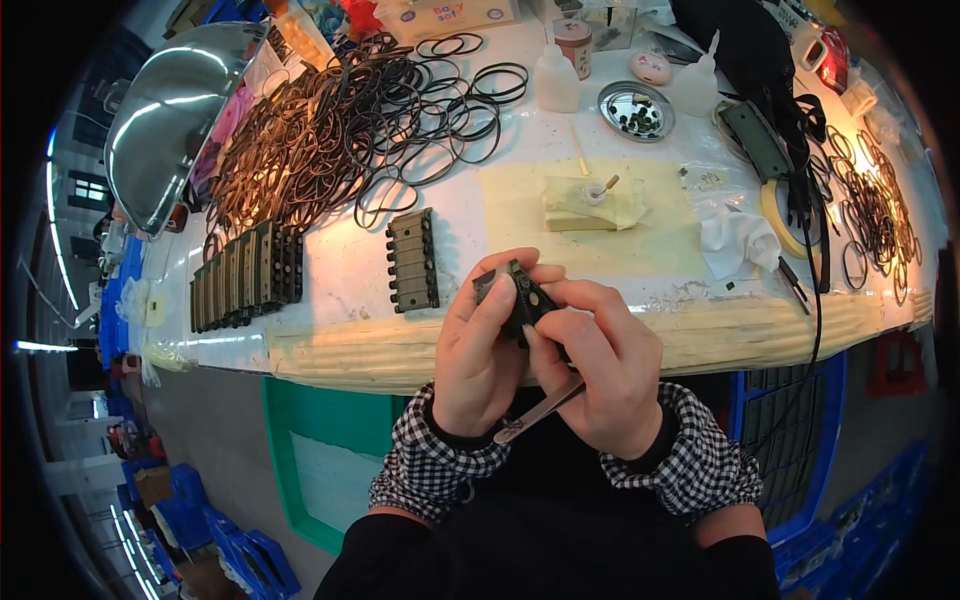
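Black garment [540, 545], gingham cuffs [690, 455] — left hand [475, 350] pinching dark angular part [537, 300], right hand [608, 375] gripping slim metal tweezers [540, 411].

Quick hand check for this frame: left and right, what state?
Left hand: closed, holding a dark green part.
Right hand: closed, fingertips at the same part, metal tweezers apparently tucked in its grip.

grey floor [222, 430], white strip lights [45, 347], small window [90, 189] left
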Action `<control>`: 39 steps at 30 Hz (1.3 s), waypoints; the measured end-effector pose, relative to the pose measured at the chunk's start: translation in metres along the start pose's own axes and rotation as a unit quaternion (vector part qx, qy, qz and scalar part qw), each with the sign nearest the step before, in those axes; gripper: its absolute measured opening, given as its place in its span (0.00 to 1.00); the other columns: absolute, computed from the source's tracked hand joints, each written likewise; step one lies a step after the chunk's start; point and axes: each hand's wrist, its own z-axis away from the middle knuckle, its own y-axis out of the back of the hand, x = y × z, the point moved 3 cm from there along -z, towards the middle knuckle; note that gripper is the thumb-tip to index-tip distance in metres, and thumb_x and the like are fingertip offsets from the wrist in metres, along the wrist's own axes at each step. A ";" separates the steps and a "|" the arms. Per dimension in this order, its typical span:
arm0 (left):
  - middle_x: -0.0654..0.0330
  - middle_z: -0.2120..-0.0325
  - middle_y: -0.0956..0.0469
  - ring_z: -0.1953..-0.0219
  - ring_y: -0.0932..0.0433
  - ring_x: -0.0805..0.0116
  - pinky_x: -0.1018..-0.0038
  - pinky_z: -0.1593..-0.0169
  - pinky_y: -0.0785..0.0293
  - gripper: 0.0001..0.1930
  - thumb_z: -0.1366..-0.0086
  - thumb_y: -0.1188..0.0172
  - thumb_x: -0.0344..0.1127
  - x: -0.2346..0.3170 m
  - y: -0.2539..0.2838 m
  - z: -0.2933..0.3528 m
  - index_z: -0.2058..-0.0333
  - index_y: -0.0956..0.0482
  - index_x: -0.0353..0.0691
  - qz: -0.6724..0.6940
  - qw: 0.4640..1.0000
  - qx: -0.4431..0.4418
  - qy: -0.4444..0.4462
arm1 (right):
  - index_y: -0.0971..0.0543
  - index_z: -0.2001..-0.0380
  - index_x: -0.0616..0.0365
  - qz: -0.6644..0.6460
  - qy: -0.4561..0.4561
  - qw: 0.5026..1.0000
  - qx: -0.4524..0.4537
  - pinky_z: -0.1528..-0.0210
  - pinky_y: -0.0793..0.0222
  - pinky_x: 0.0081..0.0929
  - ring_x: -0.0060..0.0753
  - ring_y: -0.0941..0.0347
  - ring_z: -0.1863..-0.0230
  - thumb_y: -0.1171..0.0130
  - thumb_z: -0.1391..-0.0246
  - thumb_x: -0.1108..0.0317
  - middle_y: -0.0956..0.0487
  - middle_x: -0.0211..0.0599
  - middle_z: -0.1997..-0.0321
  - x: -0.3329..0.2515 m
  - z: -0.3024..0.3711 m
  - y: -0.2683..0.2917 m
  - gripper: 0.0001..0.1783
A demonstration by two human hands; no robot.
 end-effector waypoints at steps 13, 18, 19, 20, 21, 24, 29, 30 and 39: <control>0.45 0.54 0.27 0.50 0.28 0.58 0.61 0.45 0.30 0.14 0.38 0.45 0.41 -0.003 0.003 -0.003 0.62 0.30 0.35 0.000 0.998 -0.063 -0.024 | 0.23 0.73 0.58 -0.158 -0.105 0.980 -0.058 0.70 0.24 0.28 0.39 0.21 0.71 0.32 0.56 0.75 0.25 0.40 0.59 -0.005 -0.006 0.010 0.09; 0.51 0.58 0.27 0.50 0.28 0.56 0.59 0.44 0.30 0.14 0.38 0.43 0.41 -0.008 0.001 -0.006 0.62 0.30 0.35 -0.022 0.997 -0.045 -0.066 | 0.24 0.74 0.59 -0.137 -0.092 0.985 -0.055 0.70 0.24 0.28 0.39 0.21 0.69 0.32 0.56 0.75 0.25 0.40 0.60 -0.005 -0.008 0.014 0.09; 0.52 0.59 0.27 0.50 0.28 0.56 0.58 0.44 0.31 0.14 0.38 0.43 0.41 -0.008 0.001 -0.006 0.62 0.31 0.35 -0.026 0.996 -0.042 -0.074 | 0.24 0.74 0.59 -0.129 -0.095 0.986 -0.051 0.70 0.25 0.28 0.39 0.22 0.69 0.32 0.56 0.75 0.26 0.40 0.61 -0.004 -0.007 0.015 0.09; 0.54 0.60 0.28 0.50 0.28 0.57 0.58 0.43 0.30 0.14 0.38 0.43 0.41 -0.008 0.002 -0.007 0.62 0.31 0.36 -0.030 0.996 -0.047 -0.075 | 0.25 0.74 0.59 -0.120 -0.098 0.987 -0.048 0.70 0.25 0.29 0.38 0.22 0.69 0.32 0.56 0.74 0.27 0.39 0.62 -0.004 -0.006 0.016 0.09; 0.55 0.61 0.28 0.51 0.28 0.58 0.58 0.43 0.30 0.14 0.38 0.43 0.41 -0.007 0.003 -0.007 0.62 0.31 0.36 -0.033 0.995 -0.052 -0.076 | 0.25 0.74 0.59 -0.113 -0.101 0.988 -0.045 0.71 0.26 0.29 0.38 0.23 0.69 0.32 0.56 0.74 0.28 0.39 0.62 -0.004 -0.005 0.016 0.09; 0.57 0.64 0.29 0.55 0.29 0.62 0.59 0.45 0.27 0.14 0.38 0.44 0.42 -0.006 0.002 -0.008 0.63 0.31 0.37 -0.005 0.996 -0.060 -0.066 | 0.24 0.74 0.57 -0.091 -0.141 0.980 -0.108 0.74 0.29 0.29 0.34 0.26 0.72 0.30 0.55 0.69 0.31 0.36 0.66 -0.005 0.000 0.020 0.11; 0.59 0.68 0.32 0.60 0.30 0.67 0.62 0.50 0.21 0.15 0.39 0.43 0.44 0.001 0.008 -0.010 0.64 0.32 0.38 0.071 0.992 -0.097 -0.039 | 0.24 0.73 0.53 -0.029 -0.069 0.970 -0.231 0.78 0.34 0.26 0.29 0.33 0.78 0.30 0.58 0.61 0.36 0.32 0.71 -0.013 0.000 0.030 0.13; 0.59 0.68 0.32 0.60 0.30 0.67 0.62 0.51 0.20 0.15 0.39 0.43 0.44 0.003 0.007 -0.010 0.64 0.33 0.39 0.088 0.990 -0.105 -0.035 | 0.24 0.73 0.53 -0.028 -0.042 0.970 -0.236 0.78 0.34 0.25 0.28 0.33 0.78 0.30 0.59 0.62 0.36 0.31 0.71 -0.014 0.001 0.029 0.13; 0.59 0.67 0.31 0.57 0.30 0.65 0.57 0.46 0.21 0.13 0.36 0.48 0.42 0.014 0.011 -0.011 0.64 0.31 0.37 0.170 0.975 -0.141 -0.017 | 0.18 0.63 0.53 -0.007 0.059 0.981 -0.186 0.79 0.37 0.21 0.23 0.30 0.79 0.34 0.65 0.73 0.25 0.25 0.70 -0.013 0.002 0.037 0.18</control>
